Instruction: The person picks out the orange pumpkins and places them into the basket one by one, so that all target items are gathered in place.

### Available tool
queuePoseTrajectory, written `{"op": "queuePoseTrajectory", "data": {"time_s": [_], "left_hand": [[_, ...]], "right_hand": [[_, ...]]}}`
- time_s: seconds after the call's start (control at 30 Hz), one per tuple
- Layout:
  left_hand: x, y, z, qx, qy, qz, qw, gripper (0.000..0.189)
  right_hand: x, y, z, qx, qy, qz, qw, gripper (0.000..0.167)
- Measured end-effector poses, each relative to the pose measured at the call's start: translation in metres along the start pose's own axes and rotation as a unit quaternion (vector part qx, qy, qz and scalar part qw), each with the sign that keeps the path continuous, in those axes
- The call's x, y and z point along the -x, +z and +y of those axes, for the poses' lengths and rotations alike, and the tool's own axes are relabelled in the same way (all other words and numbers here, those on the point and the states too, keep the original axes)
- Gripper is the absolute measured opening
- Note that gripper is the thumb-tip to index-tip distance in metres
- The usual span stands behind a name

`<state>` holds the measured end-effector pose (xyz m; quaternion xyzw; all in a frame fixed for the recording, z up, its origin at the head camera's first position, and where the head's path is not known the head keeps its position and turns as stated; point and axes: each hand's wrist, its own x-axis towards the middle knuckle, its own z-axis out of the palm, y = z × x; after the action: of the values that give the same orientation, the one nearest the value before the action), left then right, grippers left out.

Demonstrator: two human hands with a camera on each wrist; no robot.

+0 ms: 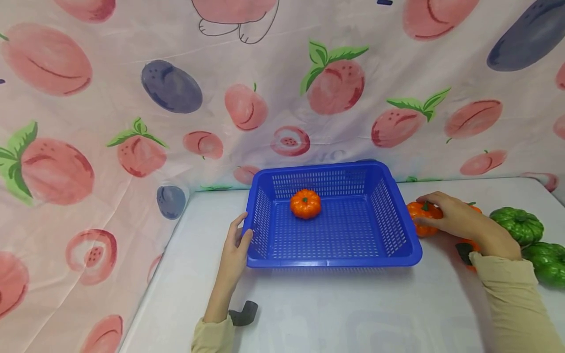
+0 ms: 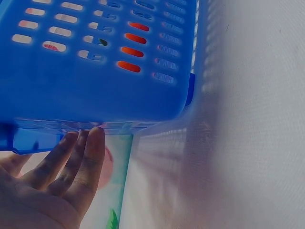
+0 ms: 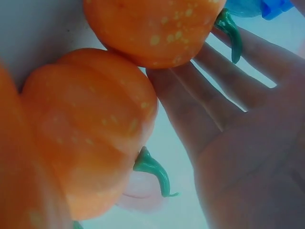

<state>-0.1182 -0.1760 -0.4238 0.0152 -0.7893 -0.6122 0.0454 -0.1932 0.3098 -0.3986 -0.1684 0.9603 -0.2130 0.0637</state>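
Observation:
A blue plastic basket [image 1: 326,262] with slotted walls stands in the middle of the head view, one small orange pumpkin [image 1: 305,205] inside it. My left hand [image 1: 234,250] touches the basket's left side. In the left wrist view its fingers [image 2: 90,157] lie nearly straight against the outer wall. Just right of the basket, my right hand [image 1: 459,220] holds another orange pumpkin [image 1: 416,212] between fingers and thumb. The right wrist view shows that pumpkin [image 3: 157,28] against the fingers, touching a second orange pumpkin [image 3: 90,129]. The right hand's thumb is hidden there.
Two green pumpkins [image 1: 516,225] sit at the right of the white table [image 1: 185,294]. More orange pumpkins [image 1: 475,209] show partly behind my right hand and wrist. A fruit-print cloth [image 1: 212,117] hangs behind the table. A dark angled piece [image 1: 244,314] is beside my left wrist.

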Motion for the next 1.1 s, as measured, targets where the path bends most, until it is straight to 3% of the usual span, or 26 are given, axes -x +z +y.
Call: {"op": "queuePoseTrajectory", "data": {"time_s": [1.1], "left_hand": [[0.0003,-0.0005,-0.0006,-0.004,0.003,-0.002,1.0000,0.048]], "right_hand": [[0.0011,0.0016,0.0006,-0.009,-0.003,0.003,1.0000,0.062]]}}
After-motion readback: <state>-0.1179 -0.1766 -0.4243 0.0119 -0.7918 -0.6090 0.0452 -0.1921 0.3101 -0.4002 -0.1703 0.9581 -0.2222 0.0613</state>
